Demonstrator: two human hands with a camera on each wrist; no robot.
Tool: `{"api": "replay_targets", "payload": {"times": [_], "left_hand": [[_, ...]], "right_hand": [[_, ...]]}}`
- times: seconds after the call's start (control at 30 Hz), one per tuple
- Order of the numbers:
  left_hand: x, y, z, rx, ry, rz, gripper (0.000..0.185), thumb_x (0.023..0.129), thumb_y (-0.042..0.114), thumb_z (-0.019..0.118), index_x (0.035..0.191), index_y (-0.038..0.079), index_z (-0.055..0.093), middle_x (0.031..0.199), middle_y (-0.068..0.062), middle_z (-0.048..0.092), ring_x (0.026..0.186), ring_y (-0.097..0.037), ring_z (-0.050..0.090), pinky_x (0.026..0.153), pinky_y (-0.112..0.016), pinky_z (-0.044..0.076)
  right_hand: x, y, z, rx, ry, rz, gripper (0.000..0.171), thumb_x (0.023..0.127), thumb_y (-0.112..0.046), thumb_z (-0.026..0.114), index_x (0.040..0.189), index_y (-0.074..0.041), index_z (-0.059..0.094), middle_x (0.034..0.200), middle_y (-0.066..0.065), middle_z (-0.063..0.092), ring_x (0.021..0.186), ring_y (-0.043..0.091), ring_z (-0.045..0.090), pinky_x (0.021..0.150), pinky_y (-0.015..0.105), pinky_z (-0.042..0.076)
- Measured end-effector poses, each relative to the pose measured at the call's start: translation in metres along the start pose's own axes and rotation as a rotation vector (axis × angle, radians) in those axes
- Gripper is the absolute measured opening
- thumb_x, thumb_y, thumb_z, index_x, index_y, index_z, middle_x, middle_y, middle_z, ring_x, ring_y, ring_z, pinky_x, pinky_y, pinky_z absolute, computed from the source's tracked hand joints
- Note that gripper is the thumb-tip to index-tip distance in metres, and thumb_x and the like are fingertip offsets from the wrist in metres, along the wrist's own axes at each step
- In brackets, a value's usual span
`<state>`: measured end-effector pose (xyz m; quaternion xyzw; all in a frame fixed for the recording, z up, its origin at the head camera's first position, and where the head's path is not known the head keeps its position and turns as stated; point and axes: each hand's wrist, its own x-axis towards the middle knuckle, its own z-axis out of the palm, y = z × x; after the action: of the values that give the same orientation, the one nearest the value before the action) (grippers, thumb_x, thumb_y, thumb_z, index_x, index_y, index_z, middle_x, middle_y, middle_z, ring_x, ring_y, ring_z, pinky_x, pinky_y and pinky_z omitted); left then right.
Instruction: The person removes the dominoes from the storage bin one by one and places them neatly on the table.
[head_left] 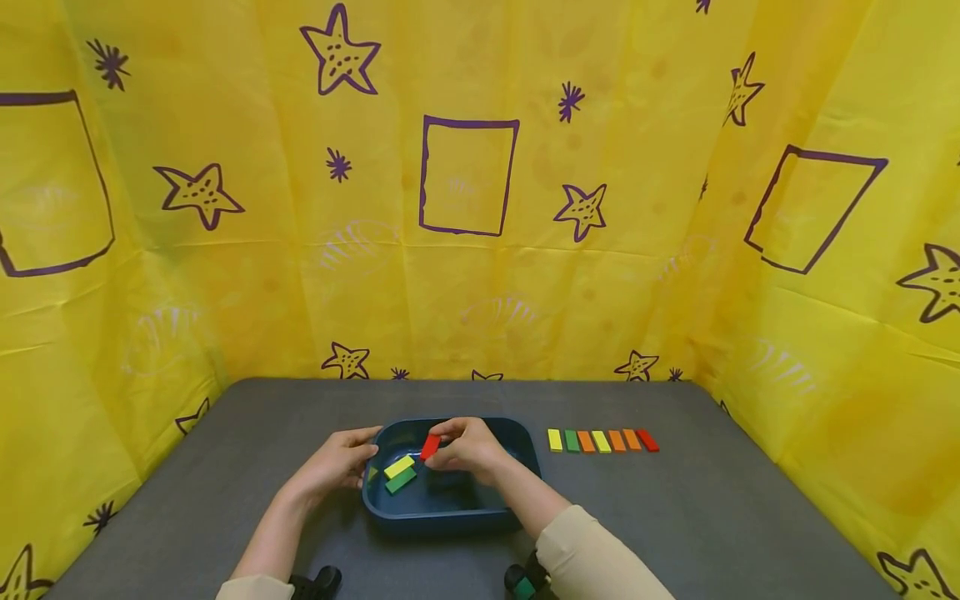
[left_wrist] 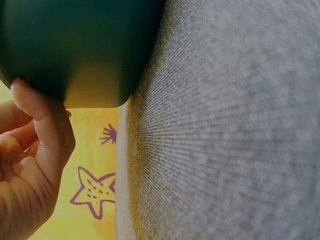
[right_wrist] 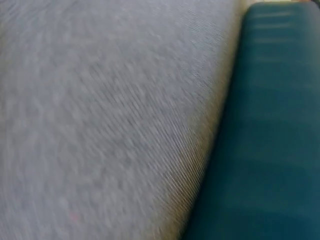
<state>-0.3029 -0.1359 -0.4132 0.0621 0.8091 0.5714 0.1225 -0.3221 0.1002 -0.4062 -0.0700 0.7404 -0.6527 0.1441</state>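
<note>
A dark blue tray (head_left: 450, 517) sits on the grey table in the head view. Inside it lie a yellow block (head_left: 399, 466) and a green block (head_left: 401, 480). My right hand (head_left: 467, 446) pinches a red block (head_left: 430, 447) above the tray's far part. My left hand (head_left: 341, 462) holds the tray's left rim, fingers curled against its wall. In the left wrist view the fingers (left_wrist: 40, 120) press on the tray's outer wall (left_wrist: 80, 50). The right wrist view shows only the tray's side (right_wrist: 265, 130) and the grey table (right_wrist: 110, 115); the hand is hidden there.
A row of several flat blocks (head_left: 602, 440), yellow, green, orange and red, lies on the table (head_left: 720, 517) right of the tray. Yellow star-printed cloth (head_left: 465, 208) walls the table at the back and both sides.
</note>
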Motion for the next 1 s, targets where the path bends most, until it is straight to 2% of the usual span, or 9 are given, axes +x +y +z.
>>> {"api": "replay_targets", "payload": {"times": [0.33, 0.57, 0.83, 1.0], "left_hand": [[-0.001, 0.002, 0.001, -0.01, 0.003, 0.005, 0.052, 0.102, 0.009, 0.045, 0.15, -0.006, 0.035, 0.095, -0.015, 0.063, 0.069, -0.017, 0.057, 0.06, -0.026, 0.052], [-0.001, 0.002, 0.001, -0.003, 0.003, 0.0, 0.052, 0.102, 0.01, 0.045, 0.15, -0.006, 0.034, 0.096, -0.015, 0.063, 0.068, -0.017, 0.056, 0.06, -0.026, 0.052], [-0.003, 0.003, 0.001, -0.004, -0.001, 0.009, 0.052, 0.102, 0.01, 0.045, 0.15, -0.006, 0.034, 0.098, -0.016, 0.063, 0.07, -0.017, 0.057, 0.06, -0.026, 0.052], [-0.003, 0.002, 0.001, -0.004, -0.008, 0.013, 0.051, 0.102, 0.01, 0.044, 0.15, -0.006, 0.033, 0.099, -0.016, 0.062, 0.07, -0.017, 0.056, 0.06, -0.026, 0.052]], "right_hand": [[-0.001, -0.012, -0.035, 0.057, -0.04, -0.064, 0.053, 0.08, 0.006, 0.073, 0.131, 0.005, 0.058, 0.123, 0.02, 0.059, 0.091, 0.019, 0.067, 0.087, 0.035, 0.059], [-0.005, -0.018, -0.057, 0.106, -0.004, -0.076, 0.053, 0.081, 0.005, 0.071, 0.132, 0.003, 0.058, 0.116, 0.016, 0.059, 0.096, 0.022, 0.066, 0.087, 0.031, 0.059], [-0.01, -0.02, -0.079, 0.111, 0.016, -0.049, 0.055, 0.084, 0.005, 0.067, 0.138, -0.005, 0.057, 0.119, 0.017, 0.057, 0.095, 0.02, 0.068, 0.085, 0.03, 0.059], [-0.012, -0.019, -0.091, 0.116, 0.014, -0.062, 0.056, 0.086, 0.005, 0.064, 0.141, -0.003, 0.053, 0.116, 0.017, 0.057, 0.094, 0.019, 0.068, 0.086, 0.03, 0.059]]}}
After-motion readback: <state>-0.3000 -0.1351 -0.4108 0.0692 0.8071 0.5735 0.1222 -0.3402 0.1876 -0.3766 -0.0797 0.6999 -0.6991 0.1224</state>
